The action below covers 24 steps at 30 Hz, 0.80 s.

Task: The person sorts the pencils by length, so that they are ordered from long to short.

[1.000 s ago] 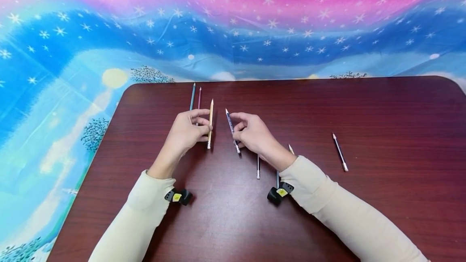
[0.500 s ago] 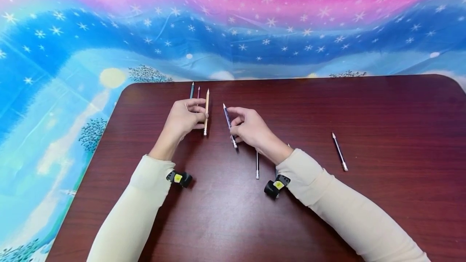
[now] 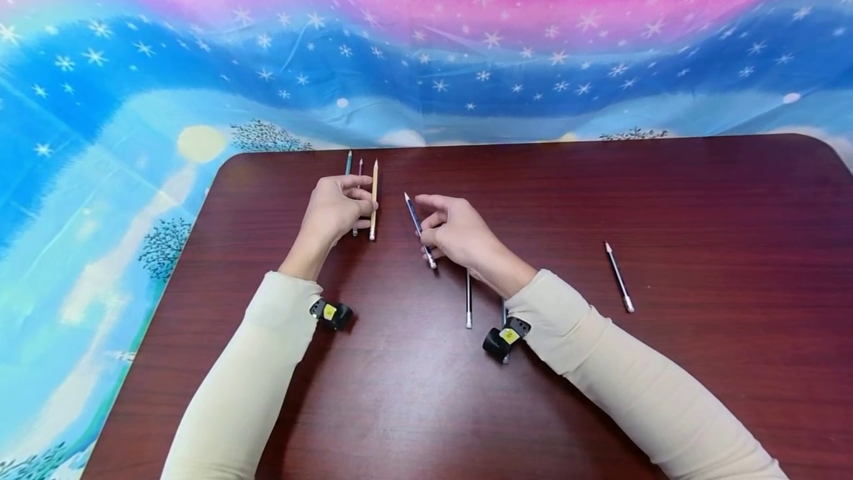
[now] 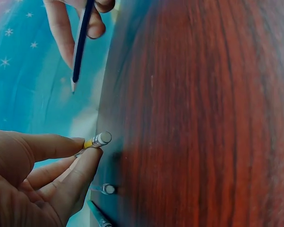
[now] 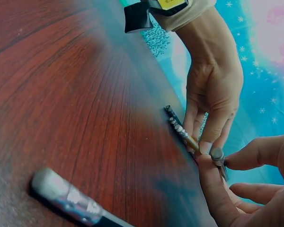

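The table (image 3: 400,391) has a glossy, red-brown wood-grain top with rounded far corners, and behind it hangs a creased, smooth cloth (image 3: 426,35) printed with snowflakes and trees. The pencils are slim, straight sticks with sharpened points and pale erasers in shiny metal bands. Both arms reach forward in cream sleeves, the wrists turned in so the hands face each other, well inside the table's edges. The left hand (image 3: 333,206) pinches a yellow pencil (image 3: 375,187) between thumb and fingers, its point toward the cloth; whether it touches the tabletop I cannot tell. Just left of it, partly behind the fingers, lie a purple pencil (image 3: 360,167) and a teal pencil (image 3: 349,161). The right hand (image 3: 460,232) pinches a dark blue pencil (image 3: 414,215) low on its shaft, near the eraser, tilted with its point up and left, its index finger stretched out. A black pencil (image 3: 469,301) lies near the right wrist, another pencil (image 3: 504,307) is mostly hidden beneath that wrist's camera (image 3: 504,339), and a dark pencil (image 3: 618,276) rests well apart at right.
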Available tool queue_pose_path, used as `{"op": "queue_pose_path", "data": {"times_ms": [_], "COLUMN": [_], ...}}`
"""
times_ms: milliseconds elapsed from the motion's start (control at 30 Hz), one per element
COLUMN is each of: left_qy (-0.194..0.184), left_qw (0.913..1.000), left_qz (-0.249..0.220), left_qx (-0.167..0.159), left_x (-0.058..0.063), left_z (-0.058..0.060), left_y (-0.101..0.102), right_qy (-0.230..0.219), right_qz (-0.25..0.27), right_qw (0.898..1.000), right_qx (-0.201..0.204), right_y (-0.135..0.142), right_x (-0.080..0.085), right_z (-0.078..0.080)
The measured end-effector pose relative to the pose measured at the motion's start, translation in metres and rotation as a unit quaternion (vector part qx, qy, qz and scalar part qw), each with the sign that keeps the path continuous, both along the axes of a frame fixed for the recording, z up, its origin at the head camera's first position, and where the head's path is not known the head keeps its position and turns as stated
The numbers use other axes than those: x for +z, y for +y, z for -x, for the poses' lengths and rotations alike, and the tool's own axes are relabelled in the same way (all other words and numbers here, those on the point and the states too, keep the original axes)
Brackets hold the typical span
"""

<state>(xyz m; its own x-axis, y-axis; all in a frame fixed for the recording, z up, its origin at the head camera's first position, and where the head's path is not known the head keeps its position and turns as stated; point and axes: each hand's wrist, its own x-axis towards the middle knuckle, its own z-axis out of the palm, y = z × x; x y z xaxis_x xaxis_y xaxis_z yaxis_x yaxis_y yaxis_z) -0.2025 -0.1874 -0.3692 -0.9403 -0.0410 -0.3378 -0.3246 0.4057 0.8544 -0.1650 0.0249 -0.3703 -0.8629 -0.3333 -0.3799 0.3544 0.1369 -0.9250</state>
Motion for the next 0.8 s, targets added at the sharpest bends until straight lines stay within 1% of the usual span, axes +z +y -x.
{"op": "queue_pose_path", "data": {"times_ms": [167,300,567,667,800], "left_qy": [0.008,0.02,0.05,0.05,0.04], "left_qw": [0.9985,0.9957,0.989,0.9853,0.981], "left_qz": [0.053,0.09,0.138,0.162,0.188], "left_qx": [0.011,0.009,-0.012,-0.021,-0.024], "left_x": [-0.001,-0.002,-0.003,-0.003,-0.003], "left_z": [0.003,0.006,0.009,0.01,0.012], "left_y": [0.003,0.006,0.011,0.013,0.015], "right_qy": [0.006,0.007,0.015,0.013,0.011], "right_qz": [-0.002,0.001,-0.003,0.0,0.002], "right_qw": [1.0,1.0,1.0,1.0,1.0], "right_qx": [0.0,-0.004,0.001,0.002,0.002], "right_y": [0.0,0.0,0.0,0.0,0.0], "right_x": [-0.001,-0.001,-0.002,-0.002,0.0], "right_z": [0.001,0.002,0.002,0.002,0.002]}}
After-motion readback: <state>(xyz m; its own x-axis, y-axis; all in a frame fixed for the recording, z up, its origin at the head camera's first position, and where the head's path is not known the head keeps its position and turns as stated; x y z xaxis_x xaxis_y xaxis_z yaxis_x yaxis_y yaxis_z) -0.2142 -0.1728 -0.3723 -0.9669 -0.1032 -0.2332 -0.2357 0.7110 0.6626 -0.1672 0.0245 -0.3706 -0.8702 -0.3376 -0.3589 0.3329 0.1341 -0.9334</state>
